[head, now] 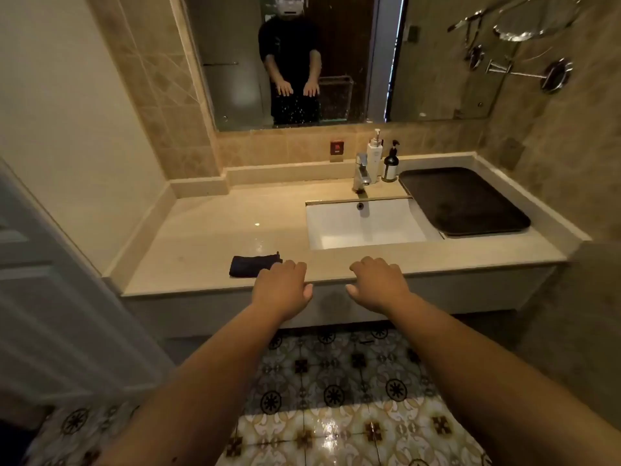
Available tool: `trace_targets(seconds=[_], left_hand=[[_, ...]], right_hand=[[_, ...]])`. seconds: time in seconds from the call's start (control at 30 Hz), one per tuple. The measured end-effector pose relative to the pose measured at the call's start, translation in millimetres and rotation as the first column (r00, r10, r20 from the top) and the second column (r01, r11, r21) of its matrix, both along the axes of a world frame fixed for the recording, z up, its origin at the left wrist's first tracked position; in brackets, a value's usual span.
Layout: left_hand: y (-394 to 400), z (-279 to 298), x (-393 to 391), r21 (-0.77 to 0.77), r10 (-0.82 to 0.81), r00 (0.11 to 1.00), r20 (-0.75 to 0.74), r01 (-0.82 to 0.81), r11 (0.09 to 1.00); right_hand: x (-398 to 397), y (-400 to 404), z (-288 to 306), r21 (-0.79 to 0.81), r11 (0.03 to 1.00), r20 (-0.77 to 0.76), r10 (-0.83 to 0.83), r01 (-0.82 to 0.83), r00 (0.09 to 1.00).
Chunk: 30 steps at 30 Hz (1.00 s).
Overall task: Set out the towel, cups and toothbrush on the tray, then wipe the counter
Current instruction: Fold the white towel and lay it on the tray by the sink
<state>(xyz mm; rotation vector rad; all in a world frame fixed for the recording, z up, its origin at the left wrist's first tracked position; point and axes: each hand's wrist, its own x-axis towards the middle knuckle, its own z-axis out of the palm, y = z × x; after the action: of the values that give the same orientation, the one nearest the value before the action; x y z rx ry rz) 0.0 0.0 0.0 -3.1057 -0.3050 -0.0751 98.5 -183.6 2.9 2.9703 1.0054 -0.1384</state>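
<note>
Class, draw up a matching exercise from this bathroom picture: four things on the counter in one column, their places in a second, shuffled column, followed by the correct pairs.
Things
1. tray
2. dark cloth
3. faucet
4. two pump bottles

Places
A. behind the sink, at its middle
B. right of the sink
C. front edge of the counter, beside the left hand
D. back of the counter, between faucet and tray

Pairs: 1-B, 2-C, 3-A, 4-D

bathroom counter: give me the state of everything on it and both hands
tray: bare, right of the sink
dark cloth: folded, near the front edge
faucet: off
sink: no water visible
left hand: holding nothing, on the counter edge
right hand: holding nothing, on the counter edge
</note>
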Motion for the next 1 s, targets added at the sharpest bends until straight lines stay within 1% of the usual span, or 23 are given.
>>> trace_targets(seconds=[0.1, 0.2, 0.3, 0.37, 0.53, 0.63, 0.73, 0.87, 1.0], left_hand=[[-4.9, -6.7, 3.3, 0.052, -0.067, 0.998, 0.007, 0.067, 0.996], [-17.6, -18.5, 2.8, 0.037, -0.204, 0.979, 0.024, 0.203, 0.978], [-42.2, -29.2, -1.0, 0.026, -0.370, 0.928, 0.042, 0.369, 0.929], [-67.8, -34.7, -11.2, -0.006, -0.475, 0.879, 0.036, 0.475, 0.880], [-150.3, -39.9, -46.4, -0.041, -0.711, 0.704, 0.007, 0.710, 0.703], [-208.8, -38.5, -80.6, -0.040, -0.810, 0.586, 0.001, 0.810, 0.585], [-267.9, -39.4, -125.9, -0.028, -0.897, 0.443, 0.008, 0.896, 0.443], [-347.3, -32.0, -201.9, -0.030, -0.968, 0.249, 0.038, 0.968, 0.248], [-421.6, -28.8, -294.2, -0.033, -0.995, 0.084, 0.054, 0.996, 0.082]], right_hand=[[-11.0, -16.6, -6.4, 0.004, 0.998, 0.038, -0.066, 0.066, 0.997], [-37.5, -45.5, -14.6, 0.043, 0.979, 0.047, -0.203, 0.201, 0.978], [-78.7, -81.8, -23.0, 0.087, 0.933, 0.065, -0.355, 0.349, 0.933], [-112.4, -106.7, -30.9, 0.075, 0.891, 0.047, -0.451, 0.447, 0.891], [-202.3, -170.4, -39.5, 0.034, 0.750, 0.026, -0.661, 0.660, 0.750], [-264.7, -213.2, -40.7, 0.025, 0.634, 0.031, -0.773, 0.773, 0.633], [-335.3, -257.5, -38.0, 0.035, 0.501, 0.031, -0.865, 0.864, 0.501], [-446.1, -314.9, -32.8, 0.065, 0.316, 0.042, -0.949, 0.947, 0.314], [-565.3, -358.1, -31.9, 0.050, 0.161, 0.069, -0.985, 0.986, 0.157]])
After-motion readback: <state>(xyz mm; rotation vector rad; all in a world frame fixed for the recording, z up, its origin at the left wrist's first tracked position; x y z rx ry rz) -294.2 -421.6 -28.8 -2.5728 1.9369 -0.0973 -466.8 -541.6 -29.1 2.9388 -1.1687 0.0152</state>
